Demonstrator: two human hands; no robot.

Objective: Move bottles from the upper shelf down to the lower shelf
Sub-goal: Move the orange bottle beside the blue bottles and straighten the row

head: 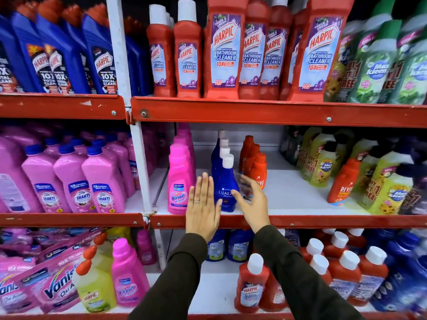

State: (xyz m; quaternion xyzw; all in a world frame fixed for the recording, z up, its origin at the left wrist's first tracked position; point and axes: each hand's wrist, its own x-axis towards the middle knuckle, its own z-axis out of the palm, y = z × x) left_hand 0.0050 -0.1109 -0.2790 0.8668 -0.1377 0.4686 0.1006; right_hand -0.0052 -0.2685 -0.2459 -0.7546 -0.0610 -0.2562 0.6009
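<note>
Store shelving, red-edged: the blue bottle (227, 188) stands at the middle shelf (300, 221) front, between both open hands, left (203, 210) and right (251, 204). A careless grab could topple the blue row behind.

Counting the middle shelf: four blue Ujala bottles (226, 181) in a row front to back, three orange-red Revive bottles (257, 168) beside them, one more Revive bottle (343, 181) off right, and two hands, left hand (202, 209), right hand (253, 202).
</note>
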